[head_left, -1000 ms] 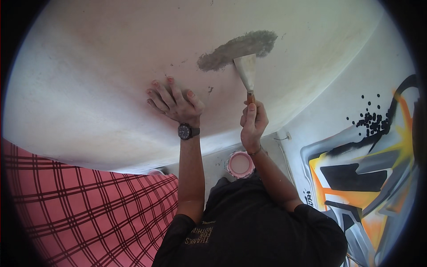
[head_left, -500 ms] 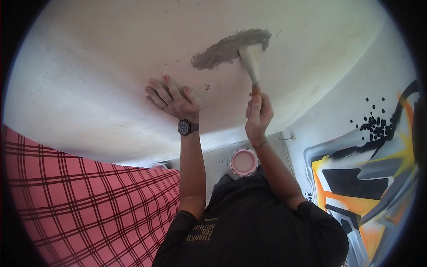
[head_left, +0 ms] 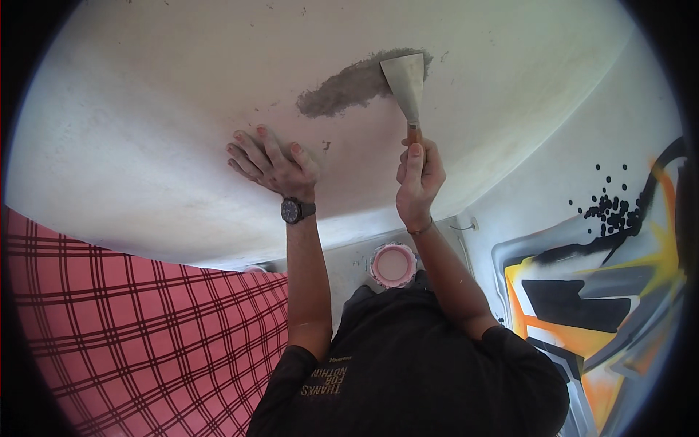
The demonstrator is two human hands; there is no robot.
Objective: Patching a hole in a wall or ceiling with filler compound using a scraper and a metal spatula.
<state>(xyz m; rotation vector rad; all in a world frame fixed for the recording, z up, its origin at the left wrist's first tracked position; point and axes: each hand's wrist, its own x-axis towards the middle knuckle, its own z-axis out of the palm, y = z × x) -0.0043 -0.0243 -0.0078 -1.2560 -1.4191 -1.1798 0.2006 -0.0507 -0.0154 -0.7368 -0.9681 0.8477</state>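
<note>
My right hand [head_left: 420,175] is closed round the wooden handle of a putty knife [head_left: 405,81]. Its wide metal blade points away from me and overlaps the right part of a rough grey patch [head_left: 342,89] on the white wall [head_left: 182,95]. Whether the blade edge presses on the patch is hard to tell. Fingers spread, my left hand [head_left: 273,164] rests against the wall below and left of the patch, holding nothing. A black watch [head_left: 297,210] is on my left wrist.
Below the wall, by my body, stands a round pink-and-white bucket [head_left: 393,265]. At left hangs a pink cloth with dark checked lines [head_left: 145,320]. The right-hand wall carries a black, orange and grey painted design [head_left: 575,306]. Small chips mark the white wall.
The putty knife has tilted, so more of its blade face shows, and it has shifted slightly left and up. The whole view has shifted a little. My left hand stays spread on the wall.
</note>
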